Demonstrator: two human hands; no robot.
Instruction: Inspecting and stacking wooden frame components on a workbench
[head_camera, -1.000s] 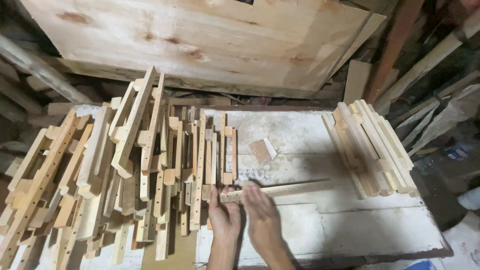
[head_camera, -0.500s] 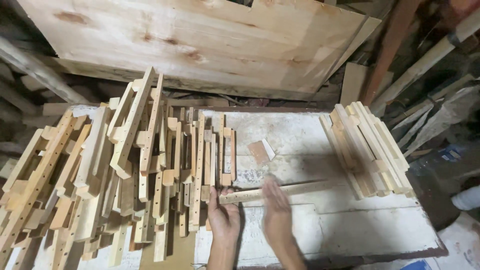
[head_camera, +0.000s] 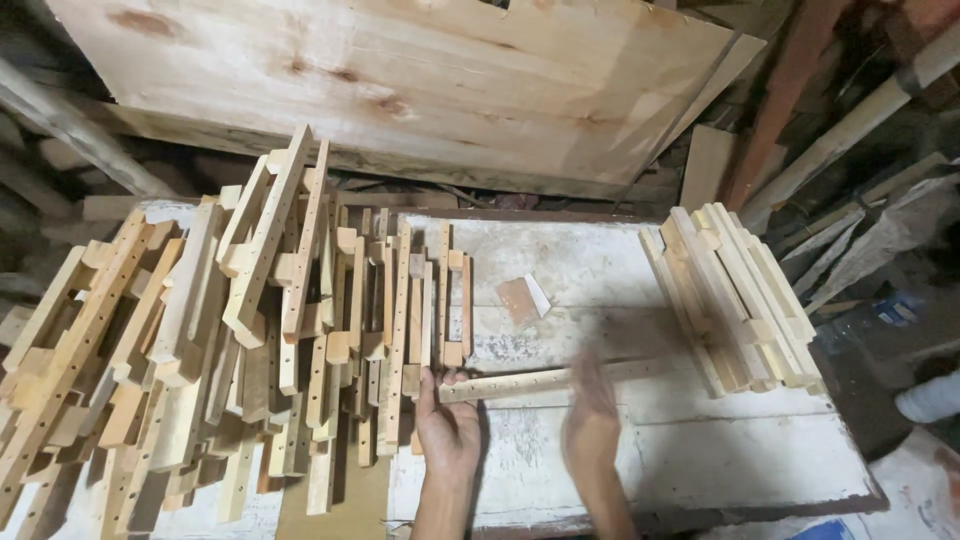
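Observation:
A long pale wooden strip (head_camera: 520, 381) with a row of small holes lies crosswise on the white worktop (head_camera: 740, 460). My left hand (head_camera: 446, 432) grips its left end, thumb on top, right beside the big heap of similar drilled strips (head_camera: 240, 330). My right hand (head_camera: 590, 425) is blurred by motion and rests over the strip's middle, fingers together and pointing away from me. The blur hides whether anything is under its palm.
A neat stack of wooden strips (head_camera: 735, 295) lies at the worktop's right. A small flat brown piece (head_camera: 522, 298) sits behind the strip. A large plywood board (head_camera: 400, 80) leans at the back. Timber offcuts (head_camera: 860, 200) crowd the right side.
My right hand has slid to the right along the strip, away from my left hand. My left hand and the strip have stayed in place.

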